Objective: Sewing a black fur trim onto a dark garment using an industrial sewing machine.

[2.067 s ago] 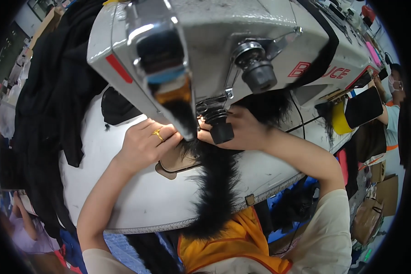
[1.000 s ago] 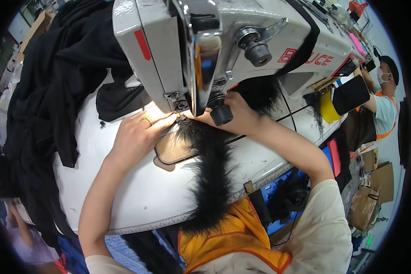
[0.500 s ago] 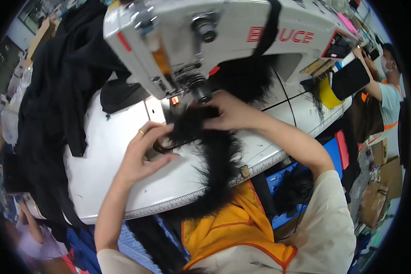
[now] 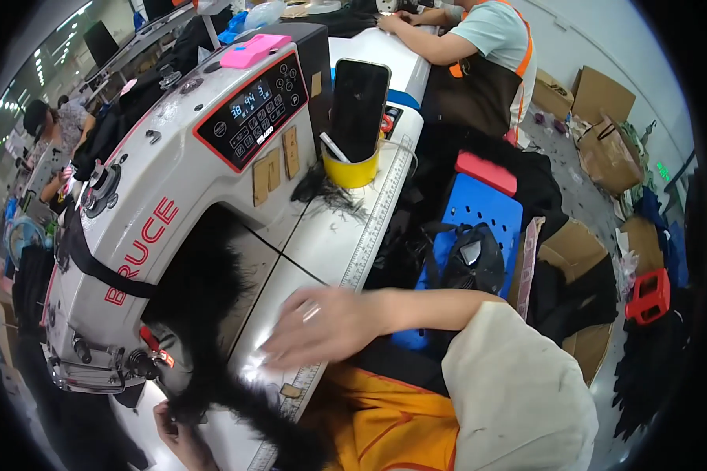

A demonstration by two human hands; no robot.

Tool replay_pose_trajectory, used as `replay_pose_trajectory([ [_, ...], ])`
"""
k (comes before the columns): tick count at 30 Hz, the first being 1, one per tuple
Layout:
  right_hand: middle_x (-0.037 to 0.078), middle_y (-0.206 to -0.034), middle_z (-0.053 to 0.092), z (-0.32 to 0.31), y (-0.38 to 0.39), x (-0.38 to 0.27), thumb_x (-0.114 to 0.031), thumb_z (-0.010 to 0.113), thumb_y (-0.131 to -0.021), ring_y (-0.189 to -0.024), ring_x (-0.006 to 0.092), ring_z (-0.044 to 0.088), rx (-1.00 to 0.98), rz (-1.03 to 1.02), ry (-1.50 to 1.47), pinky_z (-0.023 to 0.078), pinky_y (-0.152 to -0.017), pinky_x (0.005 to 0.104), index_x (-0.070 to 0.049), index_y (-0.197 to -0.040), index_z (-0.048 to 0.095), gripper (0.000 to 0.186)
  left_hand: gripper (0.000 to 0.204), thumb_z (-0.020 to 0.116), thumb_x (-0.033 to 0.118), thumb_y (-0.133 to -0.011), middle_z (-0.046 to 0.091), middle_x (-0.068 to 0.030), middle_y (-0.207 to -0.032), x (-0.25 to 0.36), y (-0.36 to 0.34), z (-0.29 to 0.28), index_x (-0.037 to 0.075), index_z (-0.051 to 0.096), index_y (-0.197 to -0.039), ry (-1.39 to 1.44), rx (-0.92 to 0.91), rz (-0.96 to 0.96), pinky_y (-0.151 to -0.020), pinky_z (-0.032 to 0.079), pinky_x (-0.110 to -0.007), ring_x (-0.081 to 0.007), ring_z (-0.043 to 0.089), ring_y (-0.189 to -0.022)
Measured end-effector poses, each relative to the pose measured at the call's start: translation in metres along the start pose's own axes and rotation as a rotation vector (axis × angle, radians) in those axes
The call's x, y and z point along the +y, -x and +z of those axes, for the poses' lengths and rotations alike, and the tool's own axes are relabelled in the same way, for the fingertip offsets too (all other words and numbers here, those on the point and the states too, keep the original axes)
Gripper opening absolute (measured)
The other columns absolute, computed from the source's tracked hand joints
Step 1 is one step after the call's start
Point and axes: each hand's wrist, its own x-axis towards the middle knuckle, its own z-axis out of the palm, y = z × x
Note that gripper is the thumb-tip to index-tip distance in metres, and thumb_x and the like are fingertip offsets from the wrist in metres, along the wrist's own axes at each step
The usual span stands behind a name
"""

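A strip of black fur (image 4: pixel 236 400) hangs from the white sewing machine (image 4: pixel 157 169) over the front edge of the table, with more fur bunched under the machine's arm. Low in the view, partly cut off by dark material, my left hand (image 4: pixel 173 428) has its fingers closed at the fur beside the needle area. My right hand (image 4: pixel 318 323) is off the fur, above the white tabletop to its right. Motion smears its fingers, so I cannot make out whether they hold anything.
A yellow cup (image 4: pixel 351 169) with a dark phone (image 4: pixel 359 102) stands at the table's right, beside loose fur scraps (image 4: pixel 330 196). A blue perforated stool (image 4: pixel 495 208) and an open cardboard box (image 4: pixel 577 251) are further right. A co-worker (image 4: pixel 487 67) works beyond.
The view has swung to the right. My right hand has left the fur and moved right over the table. My left hand stays near the needle area and now touches the fur.
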Motion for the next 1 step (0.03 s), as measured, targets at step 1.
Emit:
replay_pose_trajectory([
  [1, 0.006, -0.110, 0.063, 0.0024, -0.0013, 0.0021, -0.010, 0.050, -0.086, -0.090, 0.0148, 0.062, -0.003, -0.010, -0.019, 0.050, -0.081, 0.0319, -0.008, -0.102, 0.065, 0.021, 0.044, 0.057, 0.009, -0.086, 0.051, -0.0115, -0.122, 0.0060, -0.0020, 0.0010, 0.002, 0.043, -0.127, 0.079, -0.068, -0.023, -0.086, 0.046, -0.034, -0.0229, 0.053, -0.109],
])
